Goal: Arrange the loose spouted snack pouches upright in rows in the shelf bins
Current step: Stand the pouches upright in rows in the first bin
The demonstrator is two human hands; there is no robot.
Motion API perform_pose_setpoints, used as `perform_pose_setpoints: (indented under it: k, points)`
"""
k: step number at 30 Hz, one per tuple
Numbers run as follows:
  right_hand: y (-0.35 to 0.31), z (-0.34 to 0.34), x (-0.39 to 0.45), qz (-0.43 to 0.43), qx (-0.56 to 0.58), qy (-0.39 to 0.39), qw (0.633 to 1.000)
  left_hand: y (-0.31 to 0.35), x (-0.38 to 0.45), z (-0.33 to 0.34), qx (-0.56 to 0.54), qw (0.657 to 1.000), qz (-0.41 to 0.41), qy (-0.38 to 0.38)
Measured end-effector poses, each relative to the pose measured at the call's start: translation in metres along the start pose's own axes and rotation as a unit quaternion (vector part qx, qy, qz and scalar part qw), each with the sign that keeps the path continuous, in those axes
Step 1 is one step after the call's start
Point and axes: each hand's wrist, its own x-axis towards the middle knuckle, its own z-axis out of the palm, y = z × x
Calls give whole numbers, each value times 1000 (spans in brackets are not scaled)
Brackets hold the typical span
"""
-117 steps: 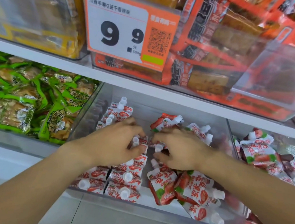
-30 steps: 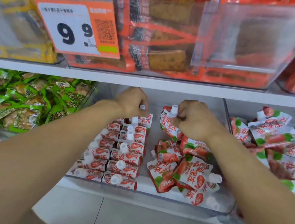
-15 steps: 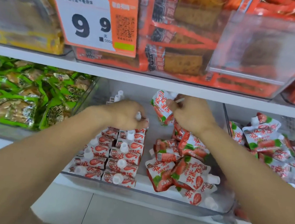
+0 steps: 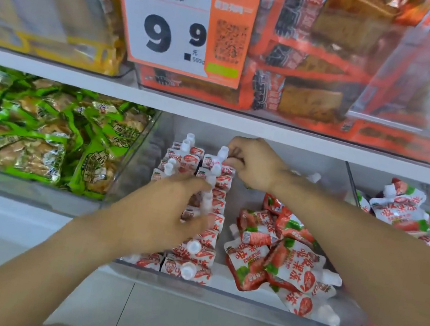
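Both hands (image 4: 256, 164) touch upright pouches (image 4: 213, 179); loose pouches (image 4: 278, 257) lie right.

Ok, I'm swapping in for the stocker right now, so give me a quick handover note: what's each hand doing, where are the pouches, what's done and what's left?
Right hand: grip pinched on the back pouch of the right row, setting it upright.
Left hand: blurred, over the rows, fingers curled; whether it holds anything is unclear.
Done: two upright rows along the left side of the middle bin.
Left: a loose pile lying flat in the same bin's right half, plus more loose pouches in the next bin to the right.
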Motion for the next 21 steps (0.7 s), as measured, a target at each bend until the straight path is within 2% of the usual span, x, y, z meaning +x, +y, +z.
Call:
perform_pose_setpoints:
  k: [2,5,9,16,18,21]
  points:
    - [1,1,4,4,4,-21,1000,4,-15,6,-18,1000,-7,-3]
    - [-5,-3,10,5,2,-83,997,3,-22,14,10,1000,1,1]
    - [-18,-13,18,-8,-67,-164,984,1,-22,17,60,998,29,-10]
    - [-24,-6,20,6,-93,-215,972,-6,-27,13,40,998,41,-8]
    - [-28,-6,22,11,-75,-237,969,-5,-27,12,36,999,36,-6]
    - [-30,-21,20,62,-5,-312,948,-4,-27,12,33,999,34,-2]
